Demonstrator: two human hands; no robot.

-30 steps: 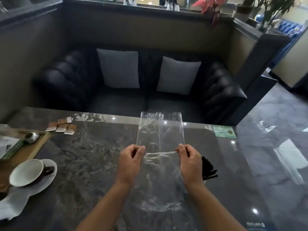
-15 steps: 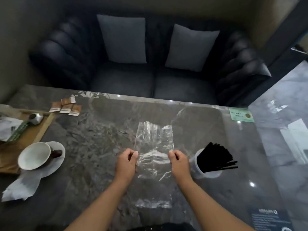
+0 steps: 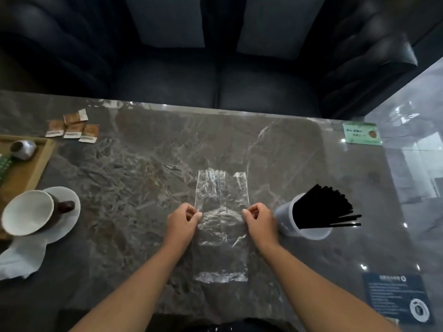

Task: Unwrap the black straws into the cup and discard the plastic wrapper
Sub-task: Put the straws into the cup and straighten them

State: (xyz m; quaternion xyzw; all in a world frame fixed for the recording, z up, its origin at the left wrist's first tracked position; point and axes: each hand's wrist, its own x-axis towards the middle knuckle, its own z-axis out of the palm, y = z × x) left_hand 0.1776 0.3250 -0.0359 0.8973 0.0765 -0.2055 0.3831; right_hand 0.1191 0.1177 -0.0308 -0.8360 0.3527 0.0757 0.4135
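Both hands, left (image 3: 182, 223) and right (image 3: 259, 221), pinch the side edges of the clear plastic wrapper (image 3: 221, 226) (emptied) over the marble table (image 3: 134, 178), while black straws (image 3: 323, 207) stand in the cup (image 3: 286, 221) just right.

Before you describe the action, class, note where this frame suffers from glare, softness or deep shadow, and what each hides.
Head view: small bright glints dot the polished table near its right side; the clear wrapper shows only through its shiny creases; the black straws merge into one dark mass; the sofa sits in deep shadow; print on the green card is too soft to read.
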